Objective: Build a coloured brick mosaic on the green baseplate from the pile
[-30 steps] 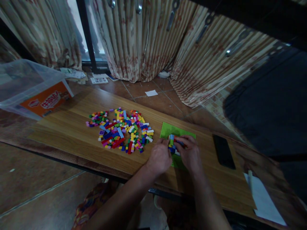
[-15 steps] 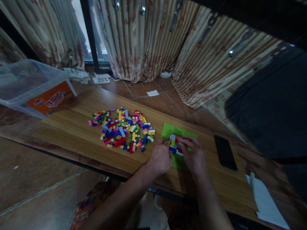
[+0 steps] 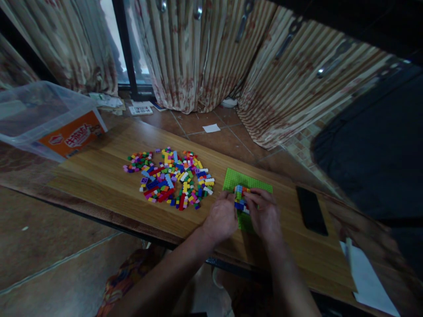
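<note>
A small multicoloured brick stack [image 3: 240,199] stands on a green baseplate [image 3: 246,181] lying on the wooden table [image 3: 105,176]. My left hand [image 3: 222,216] is curled at the stack's left side, fingers closed against it. My right hand [image 3: 264,213] presses on the stack from the right with fingers bent over its top. Both hands cover the near half of the baseplate. A spread of several loose coloured bricks [image 3: 170,178] lies to the left of the plate.
A clear plastic box with an orange label [image 3: 49,121] sits at the table's far left. A black phone [image 3: 311,210] lies right of the baseplate, a white paper [image 3: 366,281] near the right end. Striped curtains [image 3: 211,53] hang behind, over a tiled floor.
My right hand has slid a little left over the brick stack. The view has shifted slightly; the loose bricks have stayed in place.
</note>
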Demonstrator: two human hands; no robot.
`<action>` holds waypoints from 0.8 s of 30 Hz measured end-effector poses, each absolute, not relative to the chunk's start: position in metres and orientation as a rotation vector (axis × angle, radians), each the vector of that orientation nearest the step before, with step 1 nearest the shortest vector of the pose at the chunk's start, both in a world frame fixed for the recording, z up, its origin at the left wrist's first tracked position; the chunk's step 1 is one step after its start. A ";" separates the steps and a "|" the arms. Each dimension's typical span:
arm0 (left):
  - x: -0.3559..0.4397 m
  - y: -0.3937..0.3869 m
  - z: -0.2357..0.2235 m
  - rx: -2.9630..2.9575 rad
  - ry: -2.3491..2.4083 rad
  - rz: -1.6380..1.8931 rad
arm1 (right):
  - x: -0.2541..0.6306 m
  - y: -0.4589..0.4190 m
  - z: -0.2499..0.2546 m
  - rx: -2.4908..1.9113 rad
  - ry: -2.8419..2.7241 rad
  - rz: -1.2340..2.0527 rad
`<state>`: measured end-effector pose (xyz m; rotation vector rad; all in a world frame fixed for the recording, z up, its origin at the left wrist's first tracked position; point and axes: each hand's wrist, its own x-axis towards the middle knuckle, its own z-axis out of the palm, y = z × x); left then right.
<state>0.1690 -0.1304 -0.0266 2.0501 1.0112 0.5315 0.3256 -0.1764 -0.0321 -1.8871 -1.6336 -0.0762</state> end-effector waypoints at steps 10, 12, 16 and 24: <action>0.169 -0.131 -0.022 2.064 1.013 0.501 | 0.324 -0.177 -0.035 -1.856 -1.593 -0.058; 0.167 -0.130 -0.020 2.050 1.014 0.513 | 0.323 -0.177 -0.035 -1.843 -1.549 -0.128; 0.161 -0.125 -0.013 2.026 1.052 0.556 | 0.316 -0.175 -0.027 -1.769 -1.432 -0.267; 0.126 -0.093 0.007 1.845 1.210 0.815 | 0.282 -0.174 -0.019 -1.666 -1.470 -0.094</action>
